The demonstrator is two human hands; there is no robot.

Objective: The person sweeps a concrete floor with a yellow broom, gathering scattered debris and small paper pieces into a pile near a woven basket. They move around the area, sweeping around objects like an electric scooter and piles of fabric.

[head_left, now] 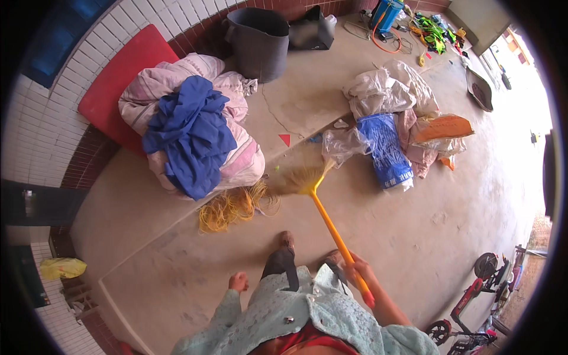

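Far left, a yellow bag [63,268] sat by the tiled wall [35,130]. Next, a red board [106,97] leaned there, partly hidden behind a big pale pink-and-white fabric bundle [245,157]; crumpled blue cloth [189,130] lay on top of the bundle. Tangle of yellow strands [228,212] on the floor, just below the bundle. Left hand [238,282]: narrow, fingers curled into a loose fist, hung in front of the body, near the jacket [284,305]. Dark grey bucket [260,50] stood upright by the wall, red triangular scrap [284,139] lay mid-floor. Broom [331,222] came next: yellow handle slanted up-left from the person, bristles blurred and spread leftward, between the strands and a clear plastic bag [345,145]. Right hand [359,272]: wrapped around the broom handle near its red end, firmly holding it. Beyond the clear bag, a blue sack [381,139], whitish sacks [378,89] and an orange-and-white sack [444,127] lay heaped together. Blue tank [387,15] and bright green pile [432,32] at the back; dark shallow scoop [479,92] further right. Lower right, a red-and-black two-wheeler [470,299], well apart from the broom
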